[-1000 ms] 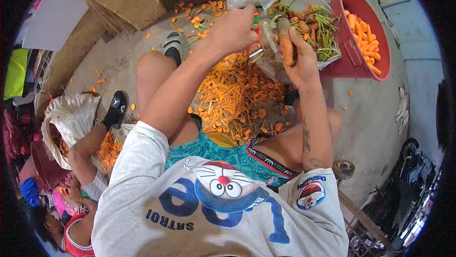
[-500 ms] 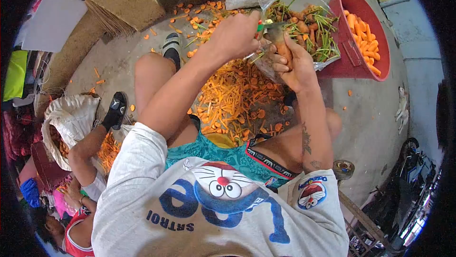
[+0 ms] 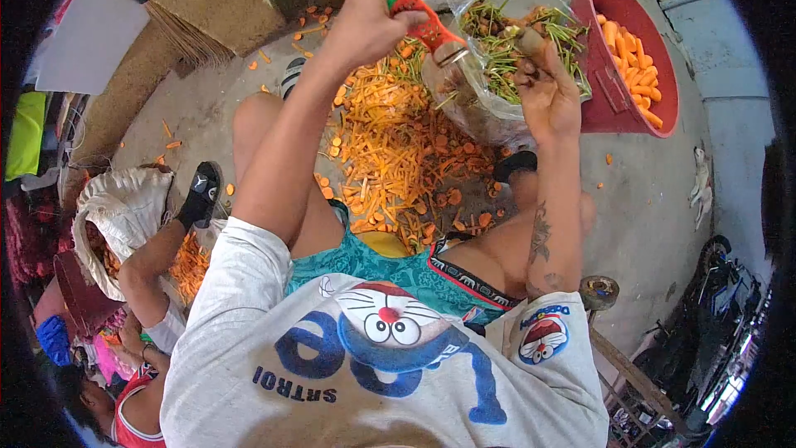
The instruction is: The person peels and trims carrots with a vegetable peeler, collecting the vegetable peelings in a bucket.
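Observation:
My left hand [image 3: 369,21] is closed round the green and orange-red handle of a peeler [image 3: 427,21]. Its metal blade points down to the right, over the near edge of a clear plastic bag [image 3: 489,100]. Inside the bag lie soil-stained carrots and green stem stubs [image 3: 502,54]. Above the bag's right part, my right hand [image 3: 549,96] is turned palm up, its fingers curled round a brownish unpeeled carrot [image 3: 531,42]; the hand hides part of it. Peeler and carrot are apart.
A red tub [image 3: 589,75] of peeled carrots [image 3: 630,58] leans right of the bag. Carrot peelings and slices [image 3: 385,150] cover the floor between my legs. Another person [image 3: 137,398] sits at lower left near a white sack [image 3: 124,208]. A motorcycle [image 3: 721,315] stands at right.
My left hand has moved up and left with the peeler, away from the carrot. My right hand has shifted right and slightly up with the carrot, turning it.

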